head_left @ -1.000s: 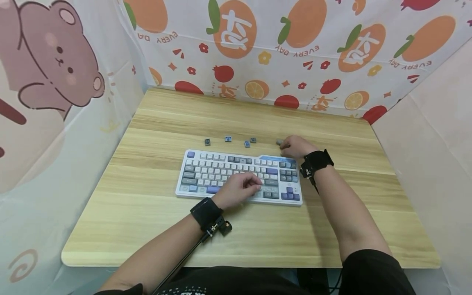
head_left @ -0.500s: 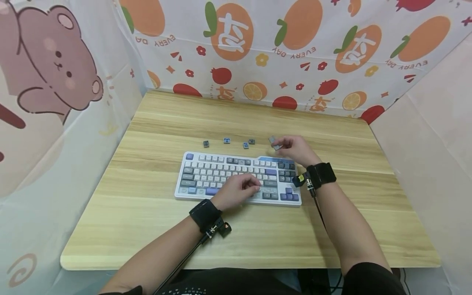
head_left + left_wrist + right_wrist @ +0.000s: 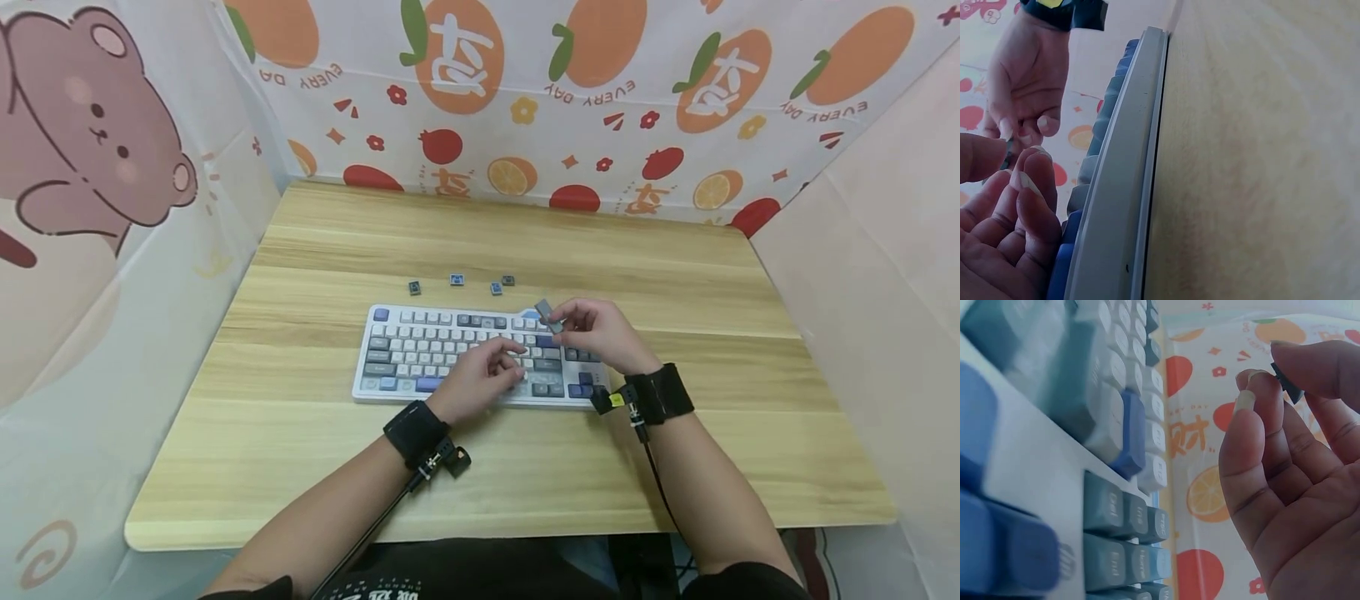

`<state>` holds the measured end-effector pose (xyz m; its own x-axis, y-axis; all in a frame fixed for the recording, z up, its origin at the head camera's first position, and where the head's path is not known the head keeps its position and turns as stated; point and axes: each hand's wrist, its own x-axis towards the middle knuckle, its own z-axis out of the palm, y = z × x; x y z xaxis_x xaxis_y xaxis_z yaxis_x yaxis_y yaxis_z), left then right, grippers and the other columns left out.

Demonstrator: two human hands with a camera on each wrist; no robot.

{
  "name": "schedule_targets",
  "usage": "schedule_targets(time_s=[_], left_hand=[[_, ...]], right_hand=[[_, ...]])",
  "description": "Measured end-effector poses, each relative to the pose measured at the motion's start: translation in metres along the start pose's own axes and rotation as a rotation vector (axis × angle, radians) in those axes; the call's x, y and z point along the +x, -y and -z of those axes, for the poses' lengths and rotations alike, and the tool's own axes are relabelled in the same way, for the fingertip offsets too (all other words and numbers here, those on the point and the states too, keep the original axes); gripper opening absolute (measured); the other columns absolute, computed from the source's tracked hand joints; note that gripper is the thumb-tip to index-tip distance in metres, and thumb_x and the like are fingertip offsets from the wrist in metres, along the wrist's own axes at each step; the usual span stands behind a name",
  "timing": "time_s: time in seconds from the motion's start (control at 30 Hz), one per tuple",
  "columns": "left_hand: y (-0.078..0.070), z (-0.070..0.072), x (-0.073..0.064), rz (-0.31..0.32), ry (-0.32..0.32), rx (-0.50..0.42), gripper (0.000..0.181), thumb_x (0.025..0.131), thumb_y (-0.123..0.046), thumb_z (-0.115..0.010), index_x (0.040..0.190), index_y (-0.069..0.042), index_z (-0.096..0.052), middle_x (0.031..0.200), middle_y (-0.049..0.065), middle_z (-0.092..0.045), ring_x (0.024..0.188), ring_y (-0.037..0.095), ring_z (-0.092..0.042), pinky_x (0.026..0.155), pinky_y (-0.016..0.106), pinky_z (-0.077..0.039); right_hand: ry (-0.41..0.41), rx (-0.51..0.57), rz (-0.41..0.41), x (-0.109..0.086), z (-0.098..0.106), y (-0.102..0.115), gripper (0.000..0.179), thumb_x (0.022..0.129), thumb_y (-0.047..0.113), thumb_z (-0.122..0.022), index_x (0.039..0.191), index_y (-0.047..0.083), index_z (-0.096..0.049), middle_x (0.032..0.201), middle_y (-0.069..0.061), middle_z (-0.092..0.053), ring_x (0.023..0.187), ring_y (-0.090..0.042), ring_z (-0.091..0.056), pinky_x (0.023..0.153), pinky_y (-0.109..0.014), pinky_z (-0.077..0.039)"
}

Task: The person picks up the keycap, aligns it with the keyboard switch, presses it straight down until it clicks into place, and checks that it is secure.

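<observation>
A white keyboard (image 3: 420,350) with white, grey and blue-purple keys lies on the wooden table. Above its upper right part, my right hand (image 3: 600,329) pinches a long grey keycap (image 3: 548,317) between thumb and fingers, tilted and off the keys. Seen from the right wrist, the keycap (image 3: 1289,384) looks like a dark wedge at the fingertips. My left hand (image 3: 480,379) rests over the lower middle keys, fingers loosely curled, thumb and forefinger apart, holding nothing visible. That hand hides part of the bottom rows.
Several small loose keycaps lie behind the keyboard, among them a dark one (image 3: 415,287) and a blue one (image 3: 457,280). Printed cloth (image 3: 525,108) hangs behind the table (image 3: 300,467) and along the sides. A cable runs from each wrist camera.
My right hand has lifted the long grey keycap from the table behind the keyboard and brought it nearer, over the keys. My left thumb and forefinger have spread slightly.
</observation>
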<state>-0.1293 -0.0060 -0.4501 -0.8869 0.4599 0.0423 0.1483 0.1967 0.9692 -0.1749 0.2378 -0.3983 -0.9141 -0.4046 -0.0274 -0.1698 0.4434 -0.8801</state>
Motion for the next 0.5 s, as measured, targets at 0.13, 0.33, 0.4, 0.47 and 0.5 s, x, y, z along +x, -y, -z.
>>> schedule_targets(time_s=[0.13,0.33,0.4,0.47,0.5], left_hand=[[-0.002,0.000,0.000,0.016,-0.011,-0.030,0.037,0.093,-0.014,-0.066,0.128,-0.006,-0.057,0.091,0.007,-0.070,0.075,0.019,-0.062,0.066,0.029,-0.051],[-0.003,0.001,0.000,0.008,-0.019,-0.093,0.050,0.093,-0.008,-0.065,0.139,-0.006,-0.048,0.101,0.016,-0.069,0.083,0.018,-0.063,0.074,0.025,-0.052],[-0.003,0.001,0.000,-0.011,-0.028,-0.114,0.055,0.092,-0.006,-0.065,0.143,-0.008,-0.044,0.104,0.015,-0.068,0.085,0.018,-0.064,0.075,0.026,-0.053],[-0.003,0.001,0.000,-0.026,-0.035,-0.126,0.061,0.092,-0.006,-0.064,0.147,-0.009,-0.039,0.109,0.015,-0.067,0.088,0.019,-0.065,0.077,0.027,-0.054],[-0.004,0.000,0.000,-0.035,-0.041,-0.122,0.063,0.092,-0.006,-0.064,0.149,-0.010,-0.037,0.112,0.015,-0.067,0.089,0.019,-0.065,0.078,0.027,-0.054]], right_hand=[[0.006,0.047,-0.005,-0.008,-0.005,0.000,0.029,0.085,0.005,-0.073,0.113,0.010,-0.065,0.099,-0.012,-0.066,0.081,-0.023,-0.061,0.068,-0.028,-0.054],[0.026,0.063,-0.015,-0.012,-0.014,0.001,0.031,0.085,0.001,-0.070,0.114,0.011,-0.064,0.106,-0.010,-0.065,0.085,-0.023,-0.062,0.073,-0.028,-0.054],[0.042,0.050,-0.015,-0.013,-0.015,0.000,0.030,0.085,0.000,-0.068,0.113,0.010,-0.064,0.106,-0.010,-0.066,0.085,-0.022,-0.062,0.074,-0.028,-0.054],[0.063,0.052,-0.012,-0.015,-0.018,-0.001,0.028,0.085,-0.002,-0.065,0.111,0.008,-0.065,0.106,-0.011,-0.066,0.084,-0.022,-0.061,0.073,-0.028,-0.053],[0.072,0.051,-0.011,-0.015,-0.019,-0.002,0.028,0.085,-0.003,-0.063,0.111,0.008,-0.065,0.105,-0.012,-0.066,0.083,-0.021,-0.061,0.073,-0.027,-0.053]])
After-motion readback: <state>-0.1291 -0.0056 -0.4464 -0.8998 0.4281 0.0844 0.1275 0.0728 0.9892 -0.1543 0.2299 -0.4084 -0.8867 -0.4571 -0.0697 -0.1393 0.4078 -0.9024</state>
